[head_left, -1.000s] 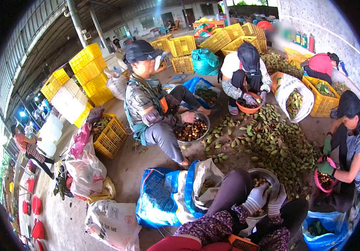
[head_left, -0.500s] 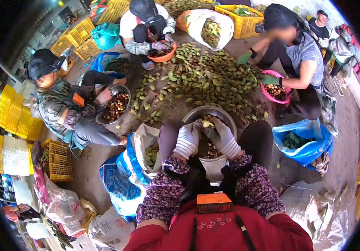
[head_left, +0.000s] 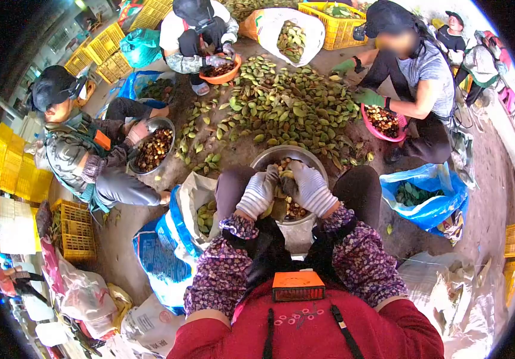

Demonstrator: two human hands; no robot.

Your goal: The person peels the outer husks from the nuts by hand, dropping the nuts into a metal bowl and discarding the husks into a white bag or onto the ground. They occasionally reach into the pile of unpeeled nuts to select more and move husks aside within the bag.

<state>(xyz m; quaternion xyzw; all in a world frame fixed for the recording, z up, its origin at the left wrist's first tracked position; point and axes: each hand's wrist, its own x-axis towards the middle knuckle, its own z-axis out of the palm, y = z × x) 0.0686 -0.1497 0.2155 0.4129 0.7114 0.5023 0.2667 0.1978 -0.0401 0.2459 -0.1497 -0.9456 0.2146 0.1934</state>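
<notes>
My left hand (head_left: pixel 257 192) and my right hand (head_left: pixel 308 185), both in white knitted gloves, meet over a metal bowl (head_left: pixel 266 158) of brown kernels between my knees. Together they grip a green pod (head_left: pixel 280 186) between them. A large heap of green pods (head_left: pixel 287 107) covers the floor just beyond the bowl. My sleeves are purple with a flower print.
Three other people sit around the heap: one at left with a metal bowl (head_left: pixel 153 149), one at the far side with an orange bowl (head_left: pixel 221 72), one at right with a pink basket (head_left: pixel 380 122). An open sack (head_left: pixel 200 209) lies left of me, a blue bag (head_left: pixel 428 194) right. Yellow crates (head_left: pixel 15 173) stand at left.
The view has swung from the room down onto my lap and the bowl. My hands have come closer together over the bowl, pulling the pod slightly nearer to me.
</notes>
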